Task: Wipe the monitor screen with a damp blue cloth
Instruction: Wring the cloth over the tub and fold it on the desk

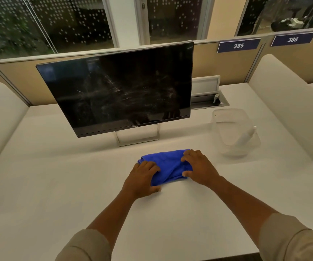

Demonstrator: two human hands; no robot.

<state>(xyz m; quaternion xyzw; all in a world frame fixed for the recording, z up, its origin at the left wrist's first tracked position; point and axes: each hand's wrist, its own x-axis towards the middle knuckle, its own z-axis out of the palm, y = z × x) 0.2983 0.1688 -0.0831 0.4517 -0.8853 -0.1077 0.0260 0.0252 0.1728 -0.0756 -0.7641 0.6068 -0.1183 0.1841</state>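
White desk (57,185) is filling the lower frame, and we are looking down at it from our seat, with tan partitions (217,65) and dark dotted windows (76,21) running across the top. Two number signs, 385 (238,45) and 386 (292,39), are sitting on the partition at upper right.

We are seeing the monitor (121,89) standing at centre, tilted, its screen dark and switched off. Pale streaks and smears are showing across the middle and right of the glass. Its silver stand (137,136) is resting on the desk just below the bottom bezel.

We are pressing the cloth (168,164) flat on the desk in front of the stand, in the centre of the frame and apart from the screen. It is lying bunched and folded, bright blue. Our left hand (143,178) is lying over its left end, fingers curled onto the fabric, thumb on the desk. Our right hand (199,166) is covering its right end, fingers spread on top and thumb tucked against the near edge. Both hands are gripping the cloth, apart from each other with blue fabric showing between them.

Right of centre, we are spotting a clear tub (234,132) with a small white bottle (246,136) leaning inside it. Behind it, a cable tray (208,100) is sitting open in the desk, beside the monitor's right edge.
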